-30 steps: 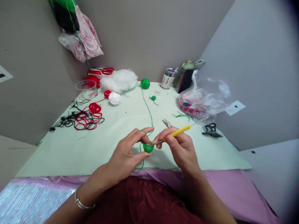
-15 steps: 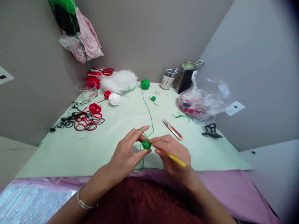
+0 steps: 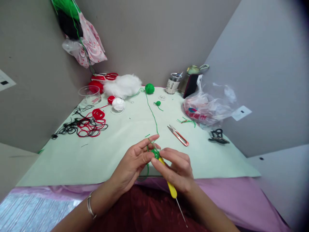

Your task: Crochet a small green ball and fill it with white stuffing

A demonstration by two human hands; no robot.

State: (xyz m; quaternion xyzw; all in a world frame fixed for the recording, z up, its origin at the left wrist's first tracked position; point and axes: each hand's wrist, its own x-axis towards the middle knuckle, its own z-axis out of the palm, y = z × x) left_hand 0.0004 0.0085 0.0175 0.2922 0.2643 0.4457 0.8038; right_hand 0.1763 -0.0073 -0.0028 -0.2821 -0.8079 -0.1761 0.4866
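Between thumb and fingers, my left hand (image 3: 135, 158) pinches a small green crocheted piece (image 3: 155, 154), with green yarn (image 3: 153, 113) looped over the raised index finger. That strand runs back across the table to a green yarn ball (image 3: 149, 88). My right hand (image 3: 177, 164) is closed on a yellow-handled crochet hook (image 3: 172, 190). The near end of the hook, a thin metal shaft, points down toward my lap; its other end meets the green piece and is mostly hidden by fingers. Thread snips (image 3: 178, 135) lie beyond my right hand.
Tangled red and black yarn (image 3: 89, 124) lies at left, near a clear plastic cup (image 3: 90, 93). White stuffing (image 3: 123, 85) and a white yarn ball (image 3: 118, 104) sit farther back. On the right are a plastic bag (image 3: 207, 104), a black hair claw (image 3: 218, 136) and a pen holder (image 3: 173, 83).
The crochet hook has swung from pointing right to pointing down toward my lap, and its metal shaft now shows. The green piece has shifted slightly right, and my hands have drawn closer together.
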